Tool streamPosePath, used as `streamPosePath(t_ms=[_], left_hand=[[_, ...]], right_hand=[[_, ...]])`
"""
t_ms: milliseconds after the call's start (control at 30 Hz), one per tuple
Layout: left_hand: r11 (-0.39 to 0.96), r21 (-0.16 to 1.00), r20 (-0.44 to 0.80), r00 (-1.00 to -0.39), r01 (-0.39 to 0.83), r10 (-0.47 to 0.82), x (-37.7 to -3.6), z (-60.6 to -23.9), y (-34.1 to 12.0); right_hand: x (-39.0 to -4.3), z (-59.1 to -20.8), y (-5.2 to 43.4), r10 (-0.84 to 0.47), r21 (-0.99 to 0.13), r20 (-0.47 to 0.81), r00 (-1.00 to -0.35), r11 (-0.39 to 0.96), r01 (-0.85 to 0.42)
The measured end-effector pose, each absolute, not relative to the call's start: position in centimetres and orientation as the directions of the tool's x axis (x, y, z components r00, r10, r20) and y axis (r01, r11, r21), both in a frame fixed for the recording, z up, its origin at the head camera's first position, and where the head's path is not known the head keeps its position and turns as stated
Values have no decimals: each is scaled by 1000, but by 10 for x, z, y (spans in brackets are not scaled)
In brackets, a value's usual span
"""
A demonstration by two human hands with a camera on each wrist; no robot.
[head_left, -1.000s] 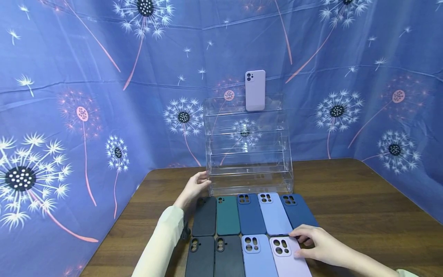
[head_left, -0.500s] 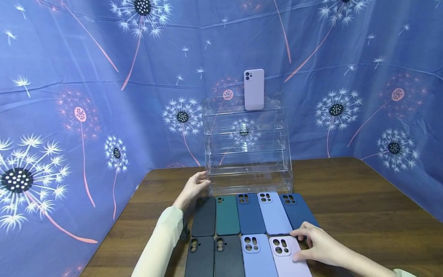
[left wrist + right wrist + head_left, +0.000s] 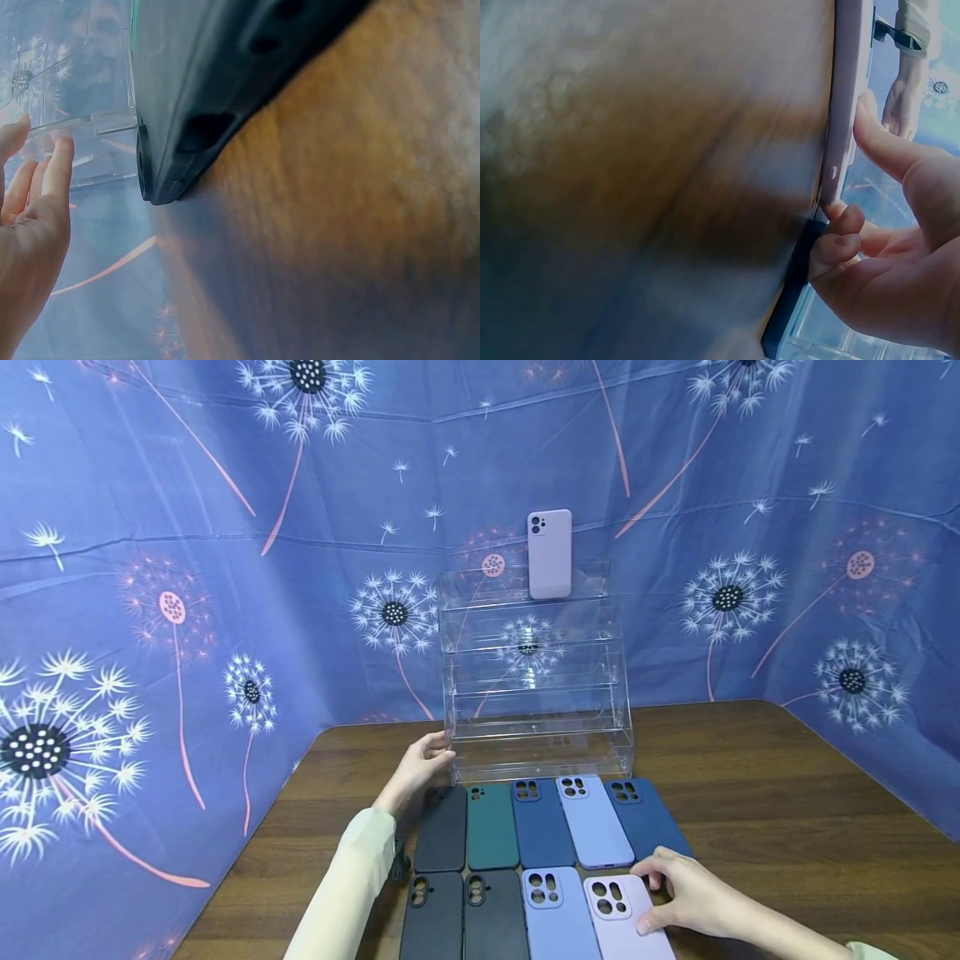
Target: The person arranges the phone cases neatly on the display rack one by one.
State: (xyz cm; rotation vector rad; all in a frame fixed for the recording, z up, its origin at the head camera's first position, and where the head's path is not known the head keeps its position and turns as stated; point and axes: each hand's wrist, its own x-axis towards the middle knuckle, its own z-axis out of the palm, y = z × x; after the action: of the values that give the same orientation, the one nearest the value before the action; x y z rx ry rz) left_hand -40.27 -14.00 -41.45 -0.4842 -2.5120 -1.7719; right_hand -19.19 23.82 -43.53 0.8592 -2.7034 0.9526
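In the head view my right hand [image 3: 697, 893] pinches a lilac phone case [image 3: 648, 935], thumb on its right side and forefinger at its top edge. The right wrist view shows this phone case [image 3: 845, 90] edge-on, with the thumb on its face and the other fingers curled at its end. My left hand [image 3: 416, 768] holds the lower left side of a clear tiered display rack [image 3: 540, 770]; thumb and fingers [image 3: 56, 172] meet the rack's edge in the left wrist view. Another lilac phone case [image 3: 551, 556] stands upright on the rack's top tier.
Two rows of phone cases lie before the rack: black [image 3: 441, 831], green [image 3: 492, 831], dark blue [image 3: 543, 827], light blue [image 3: 596, 827] and another dark blue [image 3: 648, 822] behind, black and light blue in front. The wooden table [image 3: 750, 777] backs onto a blue dandelion curtain [image 3: 795, 468].
My right thumb and forefinger have shifted slightly on the lilac phone case, and its top edge now shows more clearly. My left hand stays at the display rack.
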Motion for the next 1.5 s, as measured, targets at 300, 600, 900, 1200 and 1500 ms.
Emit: streamPosePath(t_ms=[300,600,900,1200,1500], left_hand=[[313,911,196,-949,269,247,-404,-413,-141],[351,898,187,-951,267,245,-402,-412,-142],[343,906,174,-957,247,230,-404,-415,-142],[322,913,174,-952,252,251,-404,-413,-142],[311,919,148,-943,243,299,-385,-394,-140]], right_hand=[[-194,-430,239,-452,-705,206,-868,547,-452],[-194,-427,241,-512,-869,158,-844,335,-366],[-197,-418,239,-429,-898,82,-900,359,-253],[-198,-407,246,-397,-884,133,-908,367,-290],[-201,-399,251,-439,-912,174,-881,265,-313]])
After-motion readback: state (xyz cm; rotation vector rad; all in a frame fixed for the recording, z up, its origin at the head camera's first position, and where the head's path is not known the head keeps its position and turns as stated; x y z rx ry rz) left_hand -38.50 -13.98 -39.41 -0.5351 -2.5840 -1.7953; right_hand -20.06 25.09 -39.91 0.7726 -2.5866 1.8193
